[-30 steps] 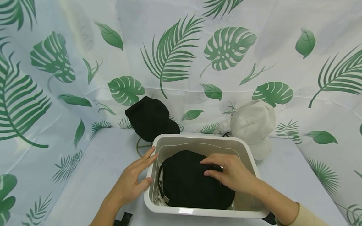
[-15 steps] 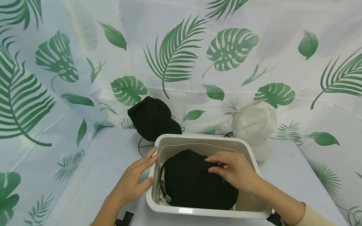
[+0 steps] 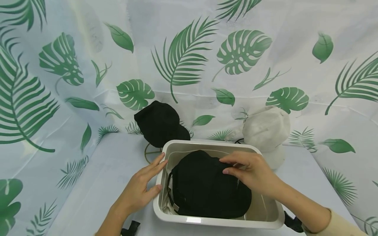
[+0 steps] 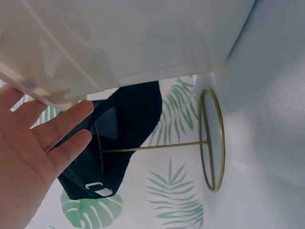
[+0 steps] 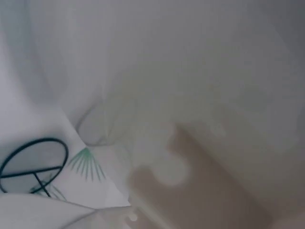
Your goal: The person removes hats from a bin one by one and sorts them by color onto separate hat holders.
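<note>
A black cap (image 3: pixel 203 186) lies in a pale plastic bin (image 3: pixel 206 222), with a small buckle on its strap at the left end. Thumb and fingers of my right hand (image 3: pixel 251 172) pinch the cap's cloth near its upper right. Against the bin's left rim rests my left hand (image 3: pixel 140 186), fingers spread and nearly straight. In the left wrist view the left hand (image 4: pixel 43 138) touches the bin's edge (image 4: pixel 119 43). Only the bin's cloudy wall (image 5: pixel 167 71) and a shadow of the hand fill most of the right wrist view. Pale cloth shows under the cap's left side.
Behind the bin, another black cap (image 3: pixel 159 124) sits on a gold wire stand (image 4: pixel 212 140). A cream cap (image 3: pixel 264 129) is at the back right on a dark wire stand (image 5: pixel 35 164). A leaf-printed sheet (image 3: pixel 189 49) hangs behind the white table (image 3: pixel 97 183).
My right hand has moved a little up and to the right, and the cap in the bin has shifted slightly right with it. The left hand has stayed at the rim.
</note>
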Tool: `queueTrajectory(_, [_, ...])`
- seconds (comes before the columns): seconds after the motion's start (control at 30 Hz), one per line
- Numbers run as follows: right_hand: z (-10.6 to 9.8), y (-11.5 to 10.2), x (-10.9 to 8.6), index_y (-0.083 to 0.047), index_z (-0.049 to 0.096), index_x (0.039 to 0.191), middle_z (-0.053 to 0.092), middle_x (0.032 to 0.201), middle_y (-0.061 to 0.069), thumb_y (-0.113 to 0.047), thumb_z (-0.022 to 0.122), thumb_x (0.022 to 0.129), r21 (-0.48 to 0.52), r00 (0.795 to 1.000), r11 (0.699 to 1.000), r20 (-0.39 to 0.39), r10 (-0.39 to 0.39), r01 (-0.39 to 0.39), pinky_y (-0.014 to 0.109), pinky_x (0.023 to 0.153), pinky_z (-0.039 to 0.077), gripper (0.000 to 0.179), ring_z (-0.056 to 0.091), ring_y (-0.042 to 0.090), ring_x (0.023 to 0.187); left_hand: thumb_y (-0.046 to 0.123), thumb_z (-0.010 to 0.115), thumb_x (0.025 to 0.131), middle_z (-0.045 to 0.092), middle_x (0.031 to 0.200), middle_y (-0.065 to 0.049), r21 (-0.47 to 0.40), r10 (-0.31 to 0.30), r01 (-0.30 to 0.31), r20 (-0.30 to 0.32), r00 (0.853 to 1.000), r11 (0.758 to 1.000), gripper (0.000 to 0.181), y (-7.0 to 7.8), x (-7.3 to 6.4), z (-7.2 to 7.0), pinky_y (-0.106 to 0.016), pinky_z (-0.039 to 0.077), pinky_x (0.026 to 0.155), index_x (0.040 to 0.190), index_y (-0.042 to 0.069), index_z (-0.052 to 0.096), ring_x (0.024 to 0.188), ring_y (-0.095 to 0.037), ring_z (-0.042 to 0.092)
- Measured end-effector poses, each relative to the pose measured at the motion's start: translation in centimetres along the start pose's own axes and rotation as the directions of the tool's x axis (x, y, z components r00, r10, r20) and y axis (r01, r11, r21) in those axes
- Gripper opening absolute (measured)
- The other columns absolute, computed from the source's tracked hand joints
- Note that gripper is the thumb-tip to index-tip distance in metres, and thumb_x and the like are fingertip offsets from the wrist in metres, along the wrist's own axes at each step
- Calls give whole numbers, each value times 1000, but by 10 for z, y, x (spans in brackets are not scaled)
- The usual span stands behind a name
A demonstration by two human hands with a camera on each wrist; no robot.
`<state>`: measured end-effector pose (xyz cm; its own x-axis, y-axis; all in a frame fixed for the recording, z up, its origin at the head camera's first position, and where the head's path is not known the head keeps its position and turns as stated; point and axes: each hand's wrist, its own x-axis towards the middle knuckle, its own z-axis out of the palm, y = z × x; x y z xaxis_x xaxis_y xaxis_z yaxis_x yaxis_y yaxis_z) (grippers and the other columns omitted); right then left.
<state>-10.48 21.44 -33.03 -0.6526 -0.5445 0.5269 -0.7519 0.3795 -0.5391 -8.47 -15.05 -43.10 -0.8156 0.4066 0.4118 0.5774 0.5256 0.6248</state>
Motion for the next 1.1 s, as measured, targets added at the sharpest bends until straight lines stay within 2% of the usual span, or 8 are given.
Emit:
queueTrajectory(0.23, [-6, 0, -2, -10, 78, 115, 76, 102, -1, 14, 85, 74, 5, 1000, 1000, 10, 0, 0, 20, 70, 59, 47, 71, 9, 89, 11, 64, 86, 31, 170, 1, -1, 7, -7, -1, 1000, 1000, 75, 1, 0, 0, -65, 43, 109, 159, 14, 47, 149, -31, 42])
queueTrajectory(0.43, [-13, 0, -6, -7, 78, 115, 77, 107, 3, 20, 85, 68, -6, 999, 1000, -21, -29, 29, 19, 73, 59, 54, 71, 6, 95, 16, 62, 89, 29, 171, 2, -16, -1, 1, 7, 1000, 1000, 74, 0, 0, 0, -65, 40, 112, 160, 13, 45, 151, -28, 39])
queueTrajectory(0.67, [-22, -4, -1, -6, 79, 113, 78, 102, 3, 22, 85, 64, -49, 997, 997, -35, -67, 66, 17, 73, 58, 57, 71, 6, 87, 18, 63, 91, 29, 171, 0, -4, 10, -10, 23, 1000, 1000, 72, -1, 0, -3, -64, 41, 112, 160, 13, 44, 151, -30, 40])
queueTrajectory(0.73, [-25, -5, 2, -5, 79, 113, 77, 99, 2, 18, 86, 67, -54, 996, 996, -35, -78, 76, 16, 73, 57, 52, 70, 6, 85, 19, 64, 91, 29, 171, 0, -9, 12, -12, 22, 1000, 1000, 72, -1, 0, -3, -63, 40, 112, 160, 13, 44, 151, -29, 39])
queueTrajectory(0.83, [-30, -5, 7, -6, 78, 114, 77, 96, 2, -4, 85, 83, -56, 993, 993, -38, -110, 108, 16, 74, 57, 32, 70, 4, 84, 18, 64, 91, 29, 171, 0, -15, 12, -12, 25, 1000, 1000, 73, -1, 0, -3, -63, 40, 113, 161, 13, 44, 152, -29, 39])
queueTrajectory(0.93, [-34, -5, 13, -6, 79, 115, 77, 96, 2, -21, 78, 91, -57, 991, 990, -37, -131, 129, 16, 74, 57, 28, 70, 4, 84, 17, 63, 90, 29, 171, 0, -24, 10, -9, 25, 1000, 1000, 74, -1, 0, -2, -63, 40, 113, 161, 13, 43, 152, -29, 38])
queueTrajectory(1.1, [-38, -9, 22, -5, 79, 114, 78, 96, 1, -5, 85, 83, -59, 990, 989, -31, -135, 133, 16, 74, 57, 32, 70, 4, 84, 18, 64, 90, 29, 171, 0, -26, 9, -9, 21, 1000, 1000, 74, -2, -1, -2, -63, 40, 113, 161, 12, 44, 152, -28, 38])
